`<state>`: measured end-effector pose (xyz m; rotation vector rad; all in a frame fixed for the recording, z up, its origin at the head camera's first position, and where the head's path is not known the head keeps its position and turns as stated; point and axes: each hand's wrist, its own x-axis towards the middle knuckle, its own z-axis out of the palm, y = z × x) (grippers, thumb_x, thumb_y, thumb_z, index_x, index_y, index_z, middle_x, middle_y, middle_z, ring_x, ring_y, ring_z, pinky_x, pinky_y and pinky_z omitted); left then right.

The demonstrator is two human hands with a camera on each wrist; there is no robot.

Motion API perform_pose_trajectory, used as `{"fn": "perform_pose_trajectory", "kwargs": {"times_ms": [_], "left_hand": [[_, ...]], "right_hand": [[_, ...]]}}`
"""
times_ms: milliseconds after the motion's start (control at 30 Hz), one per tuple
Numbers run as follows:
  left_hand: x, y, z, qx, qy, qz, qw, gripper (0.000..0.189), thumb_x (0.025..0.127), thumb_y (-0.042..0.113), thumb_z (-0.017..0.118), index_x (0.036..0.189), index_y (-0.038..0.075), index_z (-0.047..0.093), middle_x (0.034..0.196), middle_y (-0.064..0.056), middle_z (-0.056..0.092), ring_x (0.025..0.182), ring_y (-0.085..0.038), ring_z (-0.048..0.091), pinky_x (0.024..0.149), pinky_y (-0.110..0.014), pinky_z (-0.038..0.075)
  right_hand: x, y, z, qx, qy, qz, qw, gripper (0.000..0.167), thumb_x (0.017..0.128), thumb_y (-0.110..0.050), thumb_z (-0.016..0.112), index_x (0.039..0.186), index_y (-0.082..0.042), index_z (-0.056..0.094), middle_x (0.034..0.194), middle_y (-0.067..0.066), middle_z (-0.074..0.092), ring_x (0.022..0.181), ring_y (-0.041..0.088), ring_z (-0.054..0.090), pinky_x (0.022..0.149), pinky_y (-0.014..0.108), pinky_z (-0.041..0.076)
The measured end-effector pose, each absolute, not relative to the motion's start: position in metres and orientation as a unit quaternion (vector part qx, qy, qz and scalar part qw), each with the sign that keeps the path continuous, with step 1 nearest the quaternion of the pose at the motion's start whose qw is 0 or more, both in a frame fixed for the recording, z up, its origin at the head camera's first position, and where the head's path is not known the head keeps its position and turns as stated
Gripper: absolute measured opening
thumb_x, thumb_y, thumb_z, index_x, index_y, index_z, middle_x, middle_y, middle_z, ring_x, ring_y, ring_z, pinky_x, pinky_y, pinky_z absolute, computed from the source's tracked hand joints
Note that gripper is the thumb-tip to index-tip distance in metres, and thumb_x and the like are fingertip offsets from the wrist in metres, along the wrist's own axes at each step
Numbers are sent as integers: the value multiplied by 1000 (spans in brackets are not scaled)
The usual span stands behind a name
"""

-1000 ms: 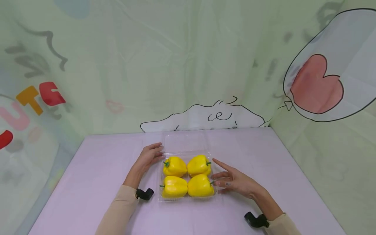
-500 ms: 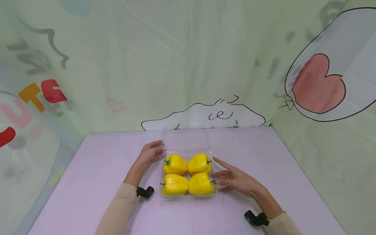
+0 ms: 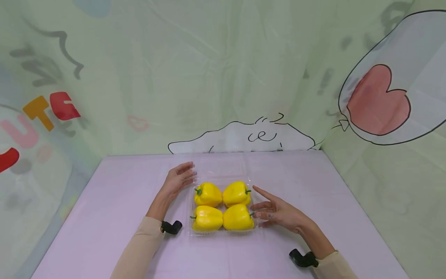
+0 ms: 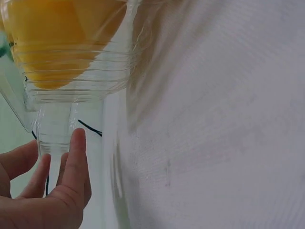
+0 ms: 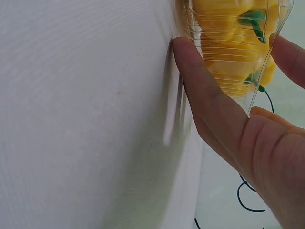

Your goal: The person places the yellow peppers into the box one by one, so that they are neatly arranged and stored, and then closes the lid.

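A clear plastic clamshell box [image 3: 223,232] stands on the table with several yellow bell peppers [image 3: 208,218] in two rows. Its transparent lid [image 3: 223,166] is folded open toward the back. My left hand [image 3: 178,179] is at the lid's left edge, fingers loosely spread. In the left wrist view, the fingertips [image 4: 77,138] of that hand come right up to the clear lid [image 4: 55,124]. To the box's right, my right hand [image 3: 278,213] spreads its fingers along the side wall. In the right wrist view, one fingertip [image 5: 183,47] meets the box near its base and another finger reaches the rim.
A pale lilac cloth covers the table [image 3: 331,193]. Behind it and at both sides hang pale green curtains [image 3: 209,69] with printed drawings. A black camera mount [image 3: 171,227] sits on the left wrist, and another camera mount [image 3: 303,258] on the right.
My left hand has risen slightly along the lid's left edge, away from the peppers. My right hand keeps its place beside the box. The whole head view has shifted a little.
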<state>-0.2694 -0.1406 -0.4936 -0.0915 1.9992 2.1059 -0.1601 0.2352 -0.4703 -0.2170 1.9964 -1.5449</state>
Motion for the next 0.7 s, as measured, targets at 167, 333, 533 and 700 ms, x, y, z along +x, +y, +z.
{"fn": "perform_pose_trajectory", "kwargs": {"times_ms": [167, 333, 533, 700], "left_hand": [[-271, -140, -492, -17, 673, 732, 99, 52, 106, 3, 59, 156, 1, 47, 161, -21, 48, 122, -21, 66, 103, -32, 60], [-268, -139, -487, -8, 671, 737, 82, 51, 104, 1, 61, 154, 0, 50, 162, -21, 47, 132, -32, 63, 111, -42, 55], [-263, -139, -482, 6, 675, 735, 61, 49, 104, 0, 61, 152, -1, 51, 163, -19, 48, 133, -26, 66, 104, -32, 59], [-258, -138, -479, 15, 684, 728, 35, 48, 102, -4, 62, 149, -3, 53, 161, -18, 52, 136, -31, 64, 95, -21, 60]], "right_hand": [[-160, 235, -471, -83, 753, -582, 297, 103, 98, -21, 77, 173, -24, 7, 152, 35, 53, 121, 31, 70, 95, 49, 64], [-160, 236, -472, -80, 754, -581, 297, 102, 98, -20, 76, 172, -25, 7, 152, 35, 53, 122, 32, 69, 95, 49, 64], [-160, 236, -472, -79, 755, -578, 300, 102, 98, -21, 76, 172, -25, 7, 153, 34, 53, 123, 32, 69, 95, 49, 64], [-161, 237, -472, -82, 755, -577, 300, 100, 99, -21, 75, 172, -24, 7, 152, 34, 53, 124, 32, 68, 96, 49, 64]]}}
